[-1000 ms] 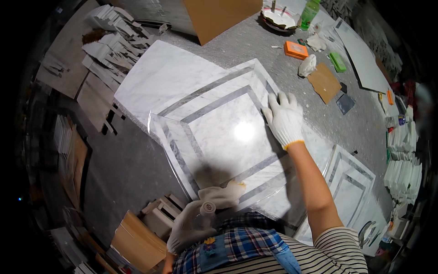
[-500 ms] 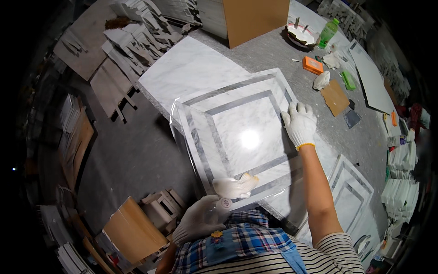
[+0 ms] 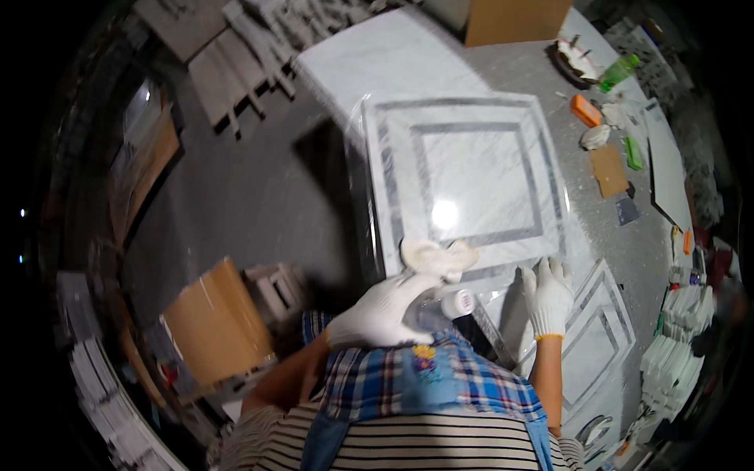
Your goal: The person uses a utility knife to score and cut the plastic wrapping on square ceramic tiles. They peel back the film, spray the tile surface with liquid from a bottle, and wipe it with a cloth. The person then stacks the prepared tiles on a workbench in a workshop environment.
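My left hand point(image 3: 377, 311), in a white knitted glove, is closed around a clear plastic bottle point(image 3: 429, 315) with a white cap, tilted to the right. A crumpled off-white cloth point(image 3: 428, 256) sits by its fingertips, over the near edge of a square marble panel point(image 3: 475, 169) with grey inlaid frames; whether the fingers also grip it is hard to see. At the panel's near right corner, my gloved right hand point(image 3: 547, 297) has its fingers stretched out at the edge, nothing visible in them. A glossy clear film shows along the panel's left side.
Beneath the panel lies a white marble slab point(image 3: 385, 49) on a grey table. Another inlaid panel point(image 3: 605, 330) lies at right. Farther right are an orange box point(image 3: 585, 111), a brown sheet point(image 3: 609, 169) and a green bottle point(image 3: 620, 72). A cardboard box point(image 3: 216, 320) stands left.
My right hand has moved from the panel's right edge to its near right corner. My left hand, with bottle and cloth, has shifted right and up in the picture. The whole view has turned.
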The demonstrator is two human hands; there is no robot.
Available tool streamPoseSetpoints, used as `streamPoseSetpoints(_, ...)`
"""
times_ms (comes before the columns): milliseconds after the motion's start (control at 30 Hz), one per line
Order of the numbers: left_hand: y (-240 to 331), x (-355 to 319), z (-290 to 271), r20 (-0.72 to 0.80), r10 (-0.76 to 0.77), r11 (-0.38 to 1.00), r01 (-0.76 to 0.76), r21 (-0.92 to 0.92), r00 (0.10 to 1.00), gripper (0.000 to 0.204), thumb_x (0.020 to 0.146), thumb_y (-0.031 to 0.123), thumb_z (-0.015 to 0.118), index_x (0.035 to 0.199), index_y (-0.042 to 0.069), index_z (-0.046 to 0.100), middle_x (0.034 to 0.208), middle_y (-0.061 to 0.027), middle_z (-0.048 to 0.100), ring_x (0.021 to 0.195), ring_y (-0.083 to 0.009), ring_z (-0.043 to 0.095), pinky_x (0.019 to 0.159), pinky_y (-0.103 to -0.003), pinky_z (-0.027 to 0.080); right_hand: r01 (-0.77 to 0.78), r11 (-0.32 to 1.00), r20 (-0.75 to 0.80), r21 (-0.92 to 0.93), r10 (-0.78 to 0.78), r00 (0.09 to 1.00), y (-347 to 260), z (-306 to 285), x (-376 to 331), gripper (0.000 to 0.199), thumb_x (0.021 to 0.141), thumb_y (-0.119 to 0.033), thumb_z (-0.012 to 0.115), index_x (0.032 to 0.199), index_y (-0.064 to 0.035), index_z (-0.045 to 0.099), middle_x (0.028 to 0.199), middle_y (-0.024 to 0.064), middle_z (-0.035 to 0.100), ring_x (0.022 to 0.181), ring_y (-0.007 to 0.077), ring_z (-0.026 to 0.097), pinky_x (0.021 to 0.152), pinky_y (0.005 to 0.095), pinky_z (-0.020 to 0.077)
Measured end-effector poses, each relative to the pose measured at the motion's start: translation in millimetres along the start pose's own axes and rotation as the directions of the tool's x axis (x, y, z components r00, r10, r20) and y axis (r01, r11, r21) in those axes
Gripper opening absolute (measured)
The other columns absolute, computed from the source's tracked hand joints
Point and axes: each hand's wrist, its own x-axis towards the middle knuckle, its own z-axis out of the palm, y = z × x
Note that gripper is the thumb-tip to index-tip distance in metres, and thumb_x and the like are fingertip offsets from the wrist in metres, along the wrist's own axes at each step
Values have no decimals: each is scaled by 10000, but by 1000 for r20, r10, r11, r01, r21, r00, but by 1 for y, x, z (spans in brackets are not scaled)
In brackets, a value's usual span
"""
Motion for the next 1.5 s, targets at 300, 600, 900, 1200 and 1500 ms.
streamPoseSetpoints(300,10,28,60,93,220,972,-226,66,971,830,736,356,887,1434,97,521,1334,-201,620,1280,-405,589,1093,-496,481,-433,292,489,853,-157,858,-52,-64,-107,896,864,-161,839,1628,-61,383,1470,216,566,1379,293,540,1149,413,437)
streamPoseSetpoints(600,8,34,115,-113,406,914,-403,50,907,815,668,402,938,1357,124,603,1271,-187,631,1210,-408,613,1032,-518,530,-455,273,452,848,77,889,-34,-72,-131,1249,685,-107,966,1677,-58,208,1536,220,483,1405,321,513,1162,404,443)
streamPoseSetpoints(900,44,41,120,-199,361,932,-351,86,911,804,709,364,883,1401,138,543,1291,-149,647,1207,-389,625,1030,-503,523,-299,360,288,883,87,954,-35,-37,-127,1107,801,-103,893,1670,-30,211,1478,187,521,1351,292,542,1107,395,474)
streamPoseSetpoints(1200,60,54,97,-133,202,969,-179,168,970,796,768,204,876,1466,34,534,1391,-205,615,1318,-314,595,1103,-415,494,-46,233,8,971,163,987,36,-32,-61,939,743,-100,915,1540,-54,421,1452,149,535,1330,289,565,1150,432,491)
streamPoseSetpoints(1500,-2,18,114,33,-375,888,369,-274,927,384,984,245,702,1263,-16,675,1139,-88,674,1033,-177,620,957,-324,501,-134,567,-327,813,635,700,216,4,86,859,736,-254,949,1450,-76,507,1342,156,645,1271,305,616,1091,409,484)
